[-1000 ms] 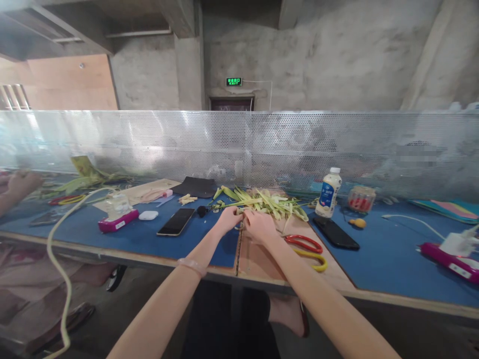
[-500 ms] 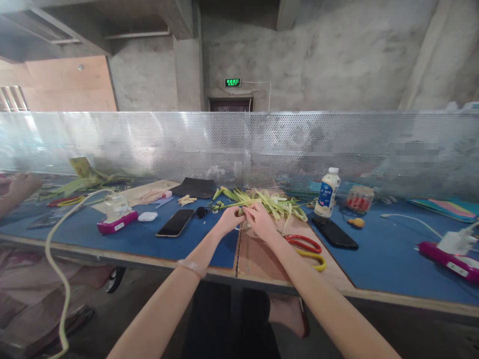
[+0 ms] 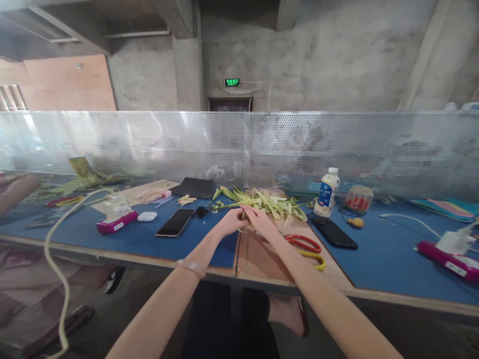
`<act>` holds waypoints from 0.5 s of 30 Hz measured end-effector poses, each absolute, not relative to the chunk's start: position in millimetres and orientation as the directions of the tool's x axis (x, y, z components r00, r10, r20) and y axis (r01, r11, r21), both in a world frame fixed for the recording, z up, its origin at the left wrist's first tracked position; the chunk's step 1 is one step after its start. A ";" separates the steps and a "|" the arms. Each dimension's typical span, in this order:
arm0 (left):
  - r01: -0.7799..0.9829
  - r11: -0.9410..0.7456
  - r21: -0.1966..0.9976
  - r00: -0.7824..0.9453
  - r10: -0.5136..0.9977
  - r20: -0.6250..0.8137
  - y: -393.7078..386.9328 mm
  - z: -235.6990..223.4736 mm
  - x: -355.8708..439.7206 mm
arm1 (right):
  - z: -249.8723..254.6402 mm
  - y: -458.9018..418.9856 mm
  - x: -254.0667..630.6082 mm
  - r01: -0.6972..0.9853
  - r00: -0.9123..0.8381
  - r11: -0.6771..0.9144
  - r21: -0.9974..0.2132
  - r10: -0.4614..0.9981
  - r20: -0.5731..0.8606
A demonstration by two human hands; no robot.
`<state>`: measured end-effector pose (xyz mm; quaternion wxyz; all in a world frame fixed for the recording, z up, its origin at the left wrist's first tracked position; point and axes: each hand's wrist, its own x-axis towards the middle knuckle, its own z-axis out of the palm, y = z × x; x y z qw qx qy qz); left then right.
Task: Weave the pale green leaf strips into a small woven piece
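Observation:
My left hand (image 3: 229,222) and my right hand (image 3: 260,222) meet over the near edge of a heap of pale green, husk-like leaf strips (image 3: 279,203). Fingers of both are closed together around a small greenish piece of leaf strip, mostly hidden by the fingertips. Beyond the fingers, longer strips spread across the board. Right of my right forearm lie scissors with red and yellow handles (image 3: 306,244), their blades out of sight. A tan board (image 3: 258,257) is under my right hand.
Left are a phone (image 3: 175,222), a white earbud case (image 3: 147,216) and a purple power strip (image 3: 118,223) with a cable. Right stand a bottle (image 3: 327,193), a dark phone (image 3: 335,232) and a jar (image 3: 359,198). A perforated metal screen (image 3: 187,144) runs behind. Another person's hand (image 3: 22,189) shows far left.
My hands have drawn closer together, and the fingers now cover more of the small greenish piece. The things on the table look unmoved.

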<state>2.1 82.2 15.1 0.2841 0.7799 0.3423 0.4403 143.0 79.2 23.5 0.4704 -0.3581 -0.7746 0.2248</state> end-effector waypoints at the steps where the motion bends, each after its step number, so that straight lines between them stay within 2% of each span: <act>1: 0.261 -0.599 0.757 0.386 0.783 0.487 80.9 15.8 2.0 | 24.0 80.0 143.3 0.308 -0.283 0.615 -0.726 0.788 0.547; 4: 0.207 -0.566 0.798 0.400 0.793 0.459 77.6 17.6 2.2 | 24.0 82.0 144.9 0.222 -0.246 0.551 -0.804 0.830 0.501; 9: 0.142 -0.529 0.836 0.432 0.794 0.428 74.9 18.9 3.4 | 21.1 82.7 146.6 0.075 -0.248 0.509 -0.857 0.842 0.479; 15: 0.104 -0.475 0.874 0.480 0.793 0.375 70.7 21.2 2.7 | 20.5 81.4 147.8 -0.130 -0.211 0.344 -0.930 0.907 0.365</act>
